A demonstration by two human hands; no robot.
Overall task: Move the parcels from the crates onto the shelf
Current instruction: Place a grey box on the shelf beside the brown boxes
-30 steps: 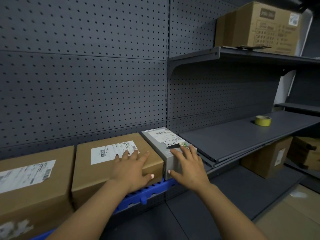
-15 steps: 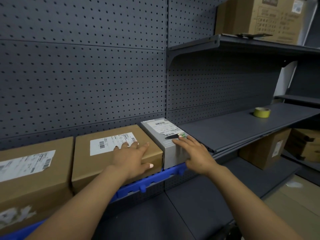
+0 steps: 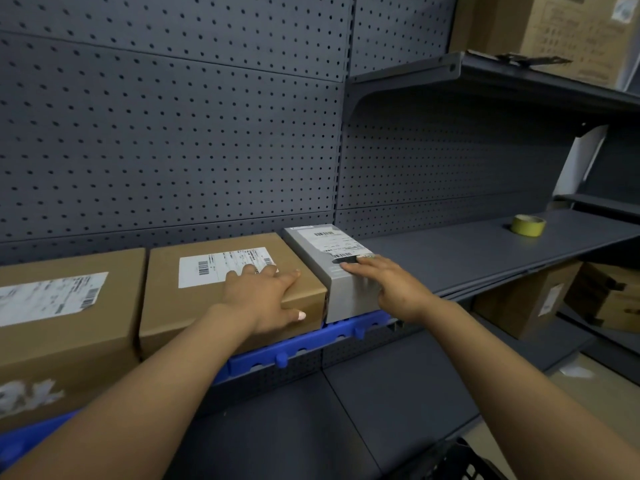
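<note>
Three parcels sit in a row on the blue-edged shelf point(image 3: 311, 344). Left hand point(image 3: 263, 296) lies flat with straight fingers on the middle brown parcel point(image 3: 207, 299); just right of it, the right hand point(image 3: 391, 289) rests, fingers extended, on the grey parcel point(image 3: 332, 271). Another brown parcel point(image 3: 62, 327) lies left of the left hand

The scene was dim and evenly lit. Deep shadow lay beneath the upper shelf point(image 3: 540, 79). Straight lines bowed toward the frame edges, and motion blur softened the parcel labels left of that shelf.
</note>
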